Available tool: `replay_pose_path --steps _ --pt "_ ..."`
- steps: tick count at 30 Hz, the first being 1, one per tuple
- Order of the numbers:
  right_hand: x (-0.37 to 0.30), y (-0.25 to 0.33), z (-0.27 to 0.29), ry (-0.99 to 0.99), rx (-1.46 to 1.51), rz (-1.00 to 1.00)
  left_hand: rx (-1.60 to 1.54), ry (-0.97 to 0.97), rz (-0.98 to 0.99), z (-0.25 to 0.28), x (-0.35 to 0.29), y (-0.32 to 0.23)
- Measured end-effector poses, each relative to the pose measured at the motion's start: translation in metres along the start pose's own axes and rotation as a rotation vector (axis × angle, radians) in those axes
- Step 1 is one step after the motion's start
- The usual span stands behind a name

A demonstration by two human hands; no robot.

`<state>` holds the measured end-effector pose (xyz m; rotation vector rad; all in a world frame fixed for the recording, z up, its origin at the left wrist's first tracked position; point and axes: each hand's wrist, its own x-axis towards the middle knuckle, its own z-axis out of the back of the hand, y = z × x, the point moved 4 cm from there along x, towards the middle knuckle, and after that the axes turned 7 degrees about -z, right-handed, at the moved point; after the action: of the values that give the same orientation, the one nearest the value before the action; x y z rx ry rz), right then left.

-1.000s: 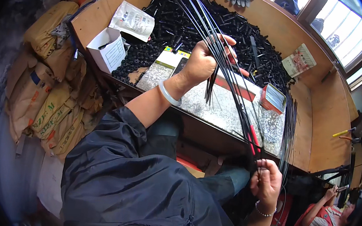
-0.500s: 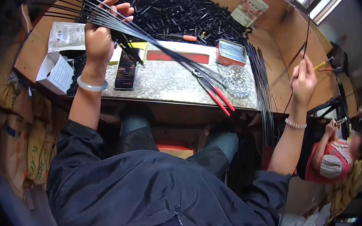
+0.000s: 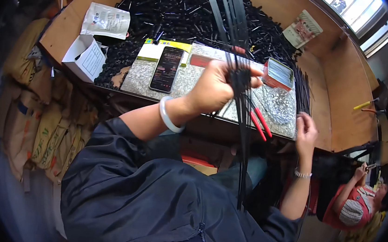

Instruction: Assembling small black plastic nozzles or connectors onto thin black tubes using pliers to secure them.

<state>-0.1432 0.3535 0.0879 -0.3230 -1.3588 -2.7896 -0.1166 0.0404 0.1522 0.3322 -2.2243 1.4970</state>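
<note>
My left hand (image 3: 216,86) is closed round a bundle of long thin black rods (image 3: 242,158), above the middle of the speckled board. The rods run from the far edge of the picture down over my lap. At the table's right front my right hand (image 3: 305,134) has its fingers curled together, beside the near end of a row of black rods (image 3: 303,87). What its fingers hold, if anything, cannot be made out. Red-handled pliers (image 3: 262,123) lie under the bundle, their head hidden. Behind my left hand a red strip (image 3: 200,60) lies partly covered.
A large heap of short black pieces (image 3: 176,12) fills the back. The board (image 3: 137,77) holds a phone (image 3: 166,69), a red tin (image 3: 279,74) and small shiny pieces (image 3: 279,105). A white box (image 3: 84,58) stands left. A co-worker (image 3: 359,202) sits at right.
My left hand has swung right with the bundle, turning it from slanting across the board to running toward my lap. My right hand has come down to the table edge; the upright rod it held no longer shows.
</note>
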Motion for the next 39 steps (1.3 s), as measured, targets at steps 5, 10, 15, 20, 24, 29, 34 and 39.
replay_pose_path --steps 5,10,15,20,24,29,34,39 --pt "-0.121 0.125 -0.074 1.031 1.034 -0.178 0.206 0.068 0.01 -0.004 -0.004 0.002" --pt "-0.128 0.121 -0.065 0.897 0.878 -0.416 0.414 0.026 -0.328 0.01 0.004 0.0" --pt "-0.125 0.112 -0.047 0.703 0.692 -0.328 0.862 0.199 -0.164 0.02 -0.018 0.033" --pt "-0.139 0.092 -0.048 0.643 0.736 -0.24 0.805 0.343 -0.231 0.051 -0.029 0.085" --pt "-0.142 0.051 -0.099 0.481 0.557 -0.136 1.155 0.337 -0.673 0.089 0.048 0.09" --pt "-0.126 0.01 -0.18 0.305 0.368 0.073 2.081 0.585 -0.1 0.123 0.068 0.106" --pt "-0.126 -0.023 -0.207 0.281 0.258 0.18 1.264 0.922 -0.052 0.072 0.01 0.062" --pt "-0.126 -0.048 -0.228 0.394 0.183 0.147 0.838 0.728 -0.33 0.063 -0.046 0.103"
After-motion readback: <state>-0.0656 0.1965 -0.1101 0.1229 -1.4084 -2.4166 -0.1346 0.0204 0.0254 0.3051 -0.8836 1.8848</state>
